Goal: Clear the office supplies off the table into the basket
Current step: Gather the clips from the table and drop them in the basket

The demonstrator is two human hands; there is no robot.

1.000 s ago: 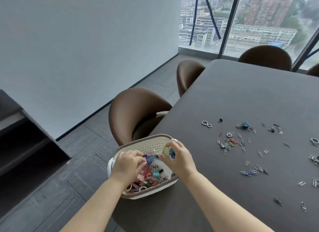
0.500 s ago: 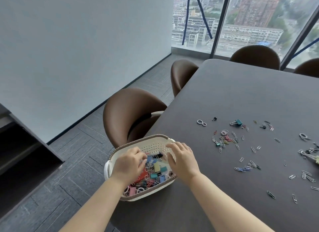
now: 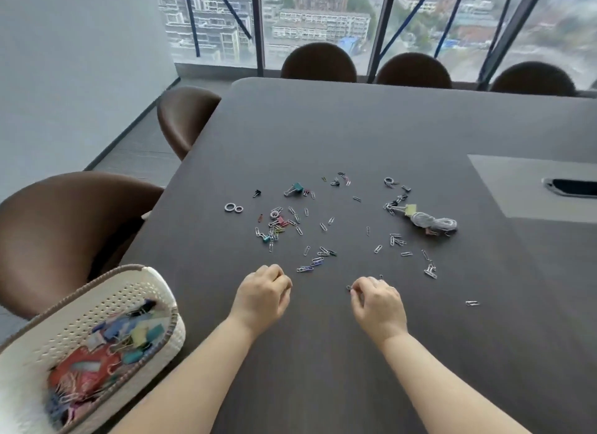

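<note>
The white perforated basket (image 3: 97,311) sits at the table's near left corner and holds several coloured binder clips. Paper clips (image 3: 308,265) lie scattered across the dark table (image 3: 323,136). Among them are two metal rings (image 3: 233,208), a teal binder clip (image 3: 295,189), a yellow binder clip (image 3: 409,209) and a grey cord bundle (image 3: 433,223). My left hand (image 3: 261,291) hovers with curled fingers just left of the nearest blue clips and holds nothing that I can see. My right hand (image 3: 378,301) has its fingertips pinched at a small dark clip (image 3: 349,288) on the table.
Brown chairs stand along the left edge (image 3: 64,227) (image 3: 185,117) and the far edge (image 3: 318,62). A grey cable hatch panel (image 3: 533,188) is set into the table at the right. A single silver clip (image 3: 471,302) lies to the right of my right hand.
Both hands have left the basket and moved right to the table in front of the scattered clips. The view has swung right, so the basket now sits at the lower left.
</note>
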